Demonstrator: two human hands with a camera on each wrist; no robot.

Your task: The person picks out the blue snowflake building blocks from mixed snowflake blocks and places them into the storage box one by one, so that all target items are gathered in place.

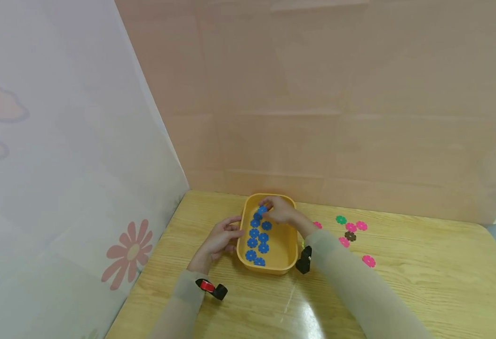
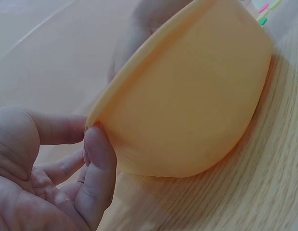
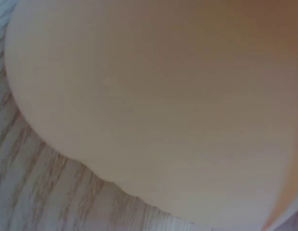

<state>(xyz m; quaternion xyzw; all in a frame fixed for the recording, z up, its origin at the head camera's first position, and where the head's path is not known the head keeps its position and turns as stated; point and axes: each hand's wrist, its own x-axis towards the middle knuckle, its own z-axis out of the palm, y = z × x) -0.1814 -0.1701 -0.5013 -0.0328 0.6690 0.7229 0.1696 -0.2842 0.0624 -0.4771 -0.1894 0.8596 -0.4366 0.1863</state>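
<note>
A yellow plastic basin [image 1: 282,245] stands on the table, with several blue flower-shaped discs [image 1: 252,243] lying along its left half. My left hand [image 1: 220,238] grips the basin's left rim; in the left wrist view, thumb and finger [image 2: 62,130] meet at that edge. My right hand [image 1: 278,210] reaches into the basin's far end and pinches a blue disc [image 1: 262,209], just above another one. The right wrist view is filled by the blurred basin wall [image 3: 149,115], so the right fingers are hidden there.
To the right of the basin, several pink discs [image 1: 368,261], a green disc [image 1: 340,220] and a brown disc [image 1: 350,236] lie on the wooden table [image 1: 434,268]. A tan backdrop [image 1: 337,117] rises behind, and a flower-printed white panel [image 1: 83,165] stands left.
</note>
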